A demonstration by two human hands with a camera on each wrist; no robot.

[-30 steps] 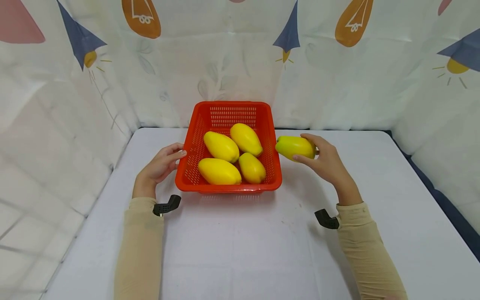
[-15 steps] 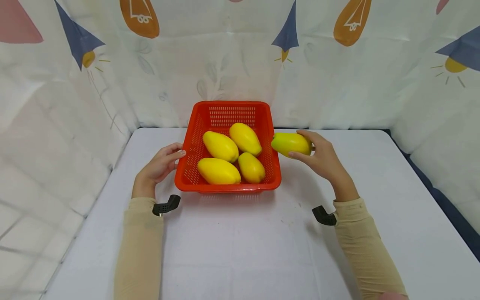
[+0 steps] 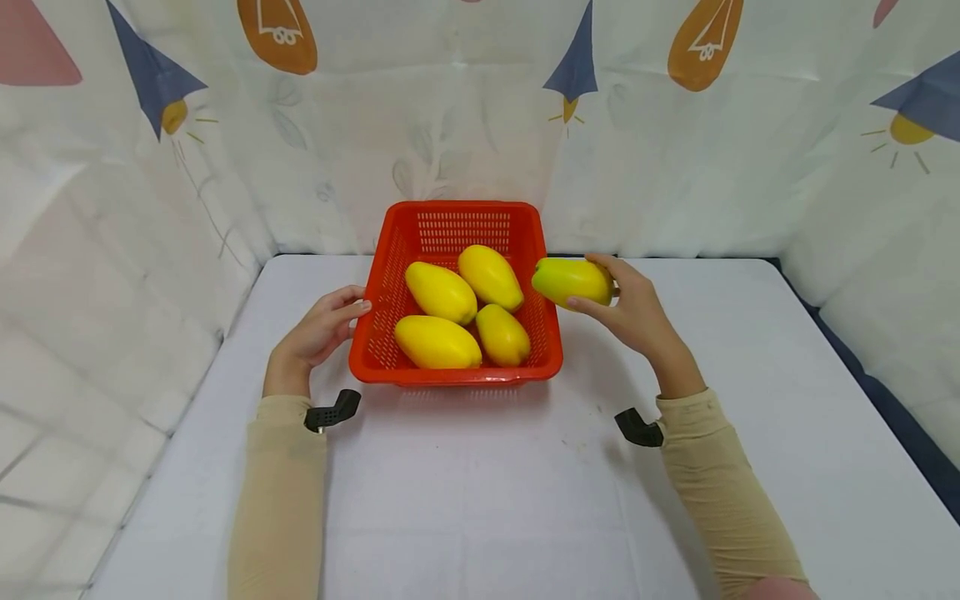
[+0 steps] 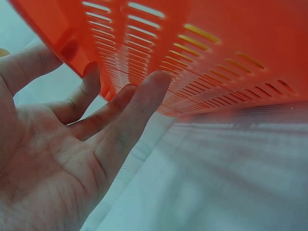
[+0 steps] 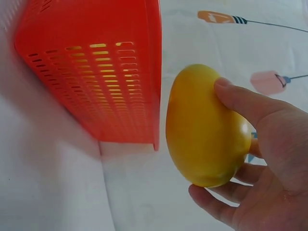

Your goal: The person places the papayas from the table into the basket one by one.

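A red plastic basket point(image 3: 457, 377) with slotted walls stands at the middle back of the table, holding several yellow mangoes point(image 3: 438, 342). At its left side my left hand point(image 3: 318, 329) grips the rim, thumb over the edge and fingers against the outer wall; the left wrist view shows those fingers point(image 4: 144, 96) on the slots. My right hand point(image 3: 633, 312) holds a yellow-green mango point(image 3: 573, 282) between thumb and fingers. In the head view that mango's tip overlaps the basket's right rim; in the right wrist view the mango point(image 5: 207, 125) is raised beside the basket wall point(image 5: 96, 82), apart from it.
A white cloth covers the table point(image 3: 480, 500). Behind and at the sides hangs a patterned white curtain point(image 3: 480, 125), close to the basket's back. A black wrist camera mount point(image 3: 333, 411) sits on the left sleeve, another mount point(image 3: 637, 428) on the right.
My right hand has moved left and slightly up with the mango, from beside the basket to over its right rim. The left hand and basket have stayed in place.
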